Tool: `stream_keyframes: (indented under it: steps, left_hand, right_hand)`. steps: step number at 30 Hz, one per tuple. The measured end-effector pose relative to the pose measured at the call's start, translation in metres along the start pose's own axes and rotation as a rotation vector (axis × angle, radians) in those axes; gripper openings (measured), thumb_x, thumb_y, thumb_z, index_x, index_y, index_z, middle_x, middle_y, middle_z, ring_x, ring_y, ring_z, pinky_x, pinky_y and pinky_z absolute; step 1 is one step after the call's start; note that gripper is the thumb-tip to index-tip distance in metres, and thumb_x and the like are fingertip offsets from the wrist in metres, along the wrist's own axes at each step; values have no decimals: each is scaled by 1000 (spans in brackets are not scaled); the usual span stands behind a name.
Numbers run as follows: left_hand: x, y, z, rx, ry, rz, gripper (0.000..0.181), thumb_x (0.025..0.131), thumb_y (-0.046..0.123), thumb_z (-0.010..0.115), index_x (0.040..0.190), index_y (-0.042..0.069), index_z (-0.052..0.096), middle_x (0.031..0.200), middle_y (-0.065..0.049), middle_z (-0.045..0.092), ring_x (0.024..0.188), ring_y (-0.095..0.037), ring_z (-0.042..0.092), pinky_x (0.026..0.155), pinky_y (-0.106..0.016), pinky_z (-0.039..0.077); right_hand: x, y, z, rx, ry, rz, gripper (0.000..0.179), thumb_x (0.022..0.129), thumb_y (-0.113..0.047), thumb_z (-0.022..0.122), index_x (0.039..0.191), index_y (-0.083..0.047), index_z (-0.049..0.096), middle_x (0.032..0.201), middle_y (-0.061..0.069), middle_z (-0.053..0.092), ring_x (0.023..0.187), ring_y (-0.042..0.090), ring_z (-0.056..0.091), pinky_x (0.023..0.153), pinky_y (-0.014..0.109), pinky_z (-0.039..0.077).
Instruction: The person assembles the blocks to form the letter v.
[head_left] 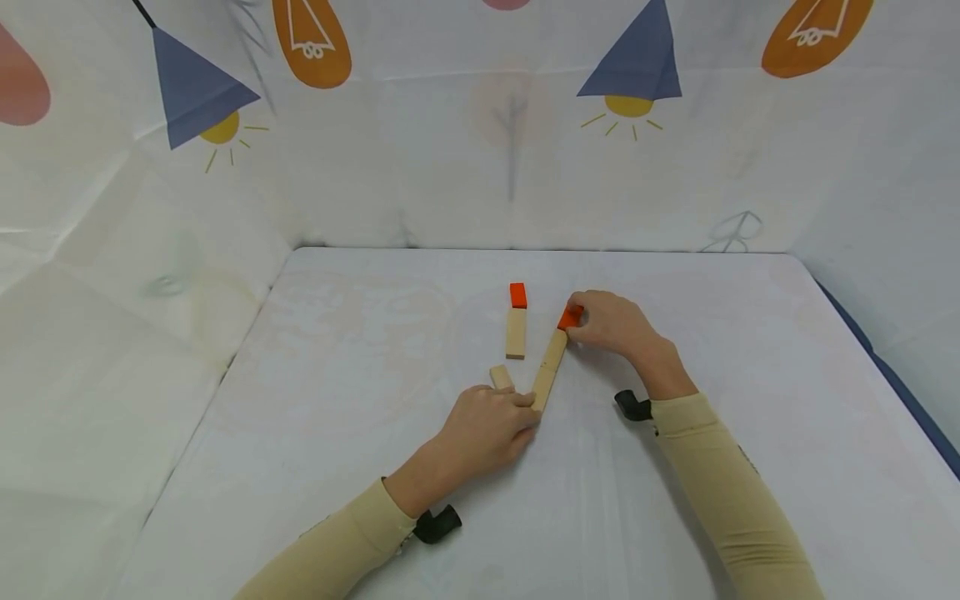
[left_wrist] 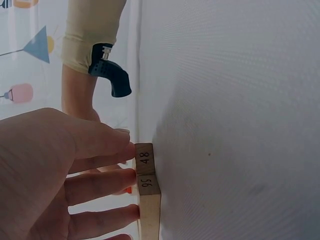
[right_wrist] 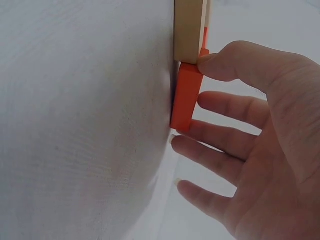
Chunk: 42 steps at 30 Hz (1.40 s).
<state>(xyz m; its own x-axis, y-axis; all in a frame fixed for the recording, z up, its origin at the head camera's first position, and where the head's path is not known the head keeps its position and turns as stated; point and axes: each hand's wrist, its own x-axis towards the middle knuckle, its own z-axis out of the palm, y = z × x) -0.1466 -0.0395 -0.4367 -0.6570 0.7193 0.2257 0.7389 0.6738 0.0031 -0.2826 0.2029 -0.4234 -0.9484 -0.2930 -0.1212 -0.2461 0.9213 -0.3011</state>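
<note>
My right hand pinches an orange block between thumb and fingers at the far end of a slanted row of plain wooden blocks. The right wrist view shows that orange block end to end with a wooden block, the thumb right at their joint. At the row's near end rests my left hand, fairly straight fingertips on the wood. Two wooden end faces with printed numbers show beside it, one block marked 48. A wooden block is partly hidden behind the left hand.
Left of the slanted row, a second orange block lies at the far end of a wooden block. The white tabletop meets a printed cloth backdrop at its far edge. Each sleeve carries a black wrist camera.
</note>
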Motion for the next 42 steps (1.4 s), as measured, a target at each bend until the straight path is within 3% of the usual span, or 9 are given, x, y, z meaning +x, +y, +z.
stream_keyframes:
  steps: [10,22,31,42]
  left_hand:
    - [1,0,-2,-6,-5,-2,19,93,32,67,109,28,77,122,6,72,111,-14,70,77,-32,58]
    - [0,0,-2,0,42,14,15,93,28,66,102,28,79,118,6,73,104,-13,72,70,-29,56]
    - [-1,1,-2,9,35,19,15,91,29,69,103,29,78,118,7,74,105,-12,72,70,-27,56]
    - [-1,1,0,6,37,15,16,92,30,68,104,29,78,119,6,73,107,-13,71,73,-28,57]
  right_hand:
    - [1,-2,-1,-13,-11,-5,40,85,-25,61,122,-9,62,109,9,66,92,24,56,81,42,49]
    - [0,-1,0,8,-4,-17,38,87,-28,62,120,-9,63,111,10,66,95,25,57,84,45,49]
    - [-2,-2,1,42,-10,0,41,89,-27,62,124,-7,61,115,12,66,96,26,56,84,44,49]
    - [-3,-1,5,73,11,-5,43,89,-24,59,128,-5,60,126,15,64,106,29,57,95,49,47]
